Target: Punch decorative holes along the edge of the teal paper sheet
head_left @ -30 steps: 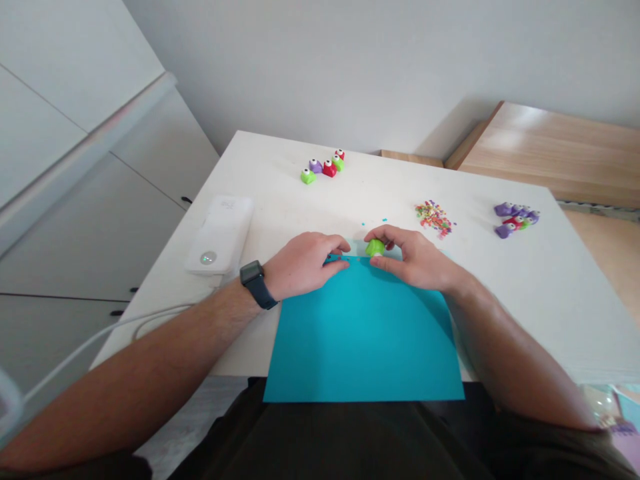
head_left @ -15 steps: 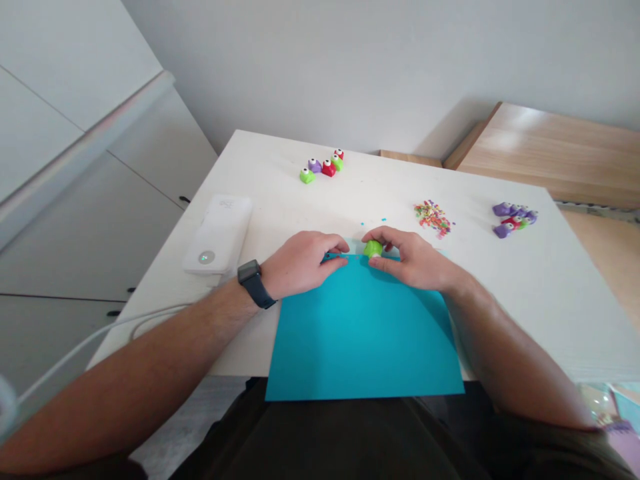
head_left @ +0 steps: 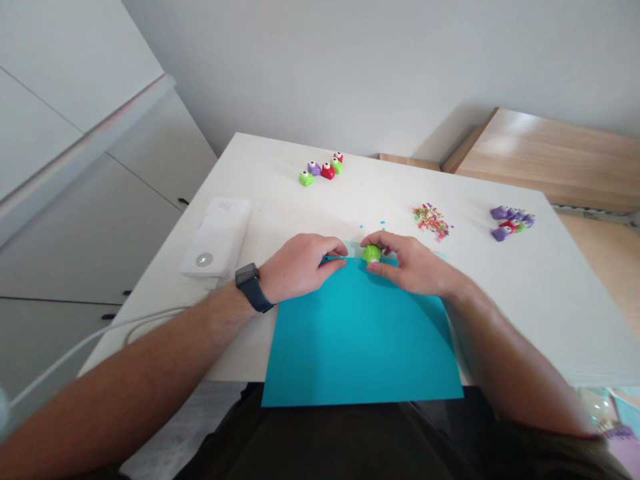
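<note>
A sheet of teal paper (head_left: 360,340) lies in front of me, its near end reaching past the table's front edge. My left hand (head_left: 313,267), with a dark watch on its wrist, is closed on the sheet's far edge, thumb below and index finger above. To its right, my right hand (head_left: 407,263) grips a small green craft punch (head_left: 371,254) between thumb and fingers, at that same far edge. The punch's underside and the paper inside it are hidden. Tiny teal paper bits (head_left: 383,223) lie just beyond my right hand.
Several punches with eye-like tops (head_left: 327,171) stand at the back of the white table (head_left: 270,193). More purple, red and green punches (head_left: 513,223) lie at the right. A pile of colourful paper confetti (head_left: 433,221) sits nearer. At the left is a cabled white power bank (head_left: 217,237).
Both hands, the sheet and the green punch hold nearly the same positions. The whole view has shifted slightly.
</note>
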Demonstrator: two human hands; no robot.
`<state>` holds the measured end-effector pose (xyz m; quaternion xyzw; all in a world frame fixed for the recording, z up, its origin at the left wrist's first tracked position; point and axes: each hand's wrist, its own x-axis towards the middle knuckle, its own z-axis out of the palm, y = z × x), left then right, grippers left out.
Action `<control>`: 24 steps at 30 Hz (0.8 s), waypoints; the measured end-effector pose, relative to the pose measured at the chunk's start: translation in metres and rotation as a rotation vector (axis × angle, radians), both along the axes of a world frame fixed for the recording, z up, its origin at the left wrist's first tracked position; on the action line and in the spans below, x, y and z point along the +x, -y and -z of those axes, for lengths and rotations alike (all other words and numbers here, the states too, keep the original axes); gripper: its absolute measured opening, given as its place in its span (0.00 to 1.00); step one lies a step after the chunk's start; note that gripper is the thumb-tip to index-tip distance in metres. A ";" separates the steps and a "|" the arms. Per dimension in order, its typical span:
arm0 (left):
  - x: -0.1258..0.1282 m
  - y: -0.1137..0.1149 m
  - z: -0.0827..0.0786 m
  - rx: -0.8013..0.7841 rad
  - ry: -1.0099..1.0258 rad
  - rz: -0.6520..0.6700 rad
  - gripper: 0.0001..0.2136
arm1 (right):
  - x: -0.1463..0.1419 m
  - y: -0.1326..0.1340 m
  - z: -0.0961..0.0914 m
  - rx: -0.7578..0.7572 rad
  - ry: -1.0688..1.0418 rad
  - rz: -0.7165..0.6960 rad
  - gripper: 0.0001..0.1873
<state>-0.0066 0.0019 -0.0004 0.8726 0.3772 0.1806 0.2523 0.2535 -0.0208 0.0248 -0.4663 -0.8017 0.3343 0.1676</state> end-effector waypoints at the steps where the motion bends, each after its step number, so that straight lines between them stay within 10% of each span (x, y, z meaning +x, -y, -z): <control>1: 0.000 0.000 0.000 -0.004 -0.007 0.002 0.09 | 0.000 0.000 0.000 -0.004 0.000 -0.001 0.19; 24: 0.000 0.002 0.002 -0.011 0.017 -0.007 0.09 | -0.004 0.004 -0.002 0.030 0.026 -0.003 0.19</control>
